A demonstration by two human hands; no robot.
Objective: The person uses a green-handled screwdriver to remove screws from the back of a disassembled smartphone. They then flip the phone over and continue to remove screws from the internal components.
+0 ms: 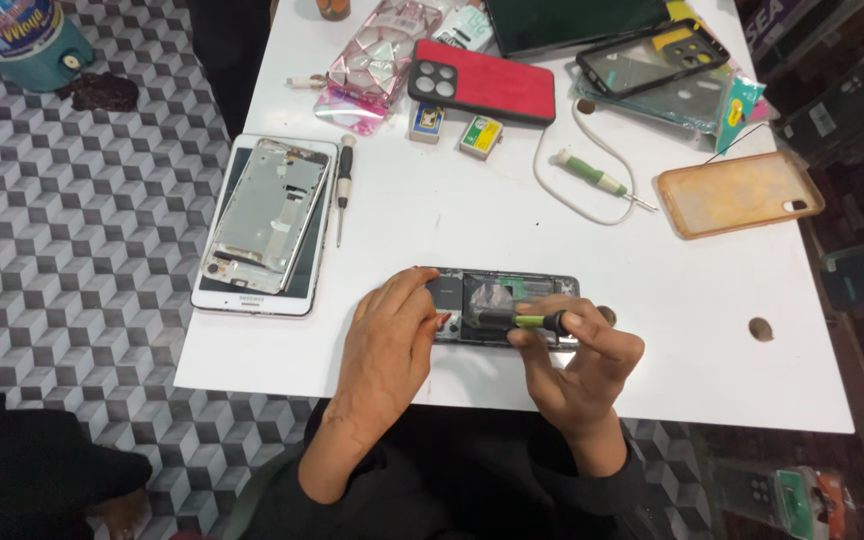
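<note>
An opened phone point(497, 290) with its back removed lies near the front edge of the white table point(472, 210). My left hand point(392, 340) rests on the phone's left end and holds it down. My right hand point(577, 350) grips a small green and black screwdriver point(517, 321), which lies across the phone's exposed insides with its tip pointing left.
A white tablet point(257, 295) carrying a metal phone frame point(270, 212) lies at the left, with a black screwdriver point(344, 185) beside it. Farther back are a red phone case point(492, 80), an orange case point(737, 192), a green-handled screwdriver point(597, 180), a white cable point(552, 190) and two small boxes point(479, 136).
</note>
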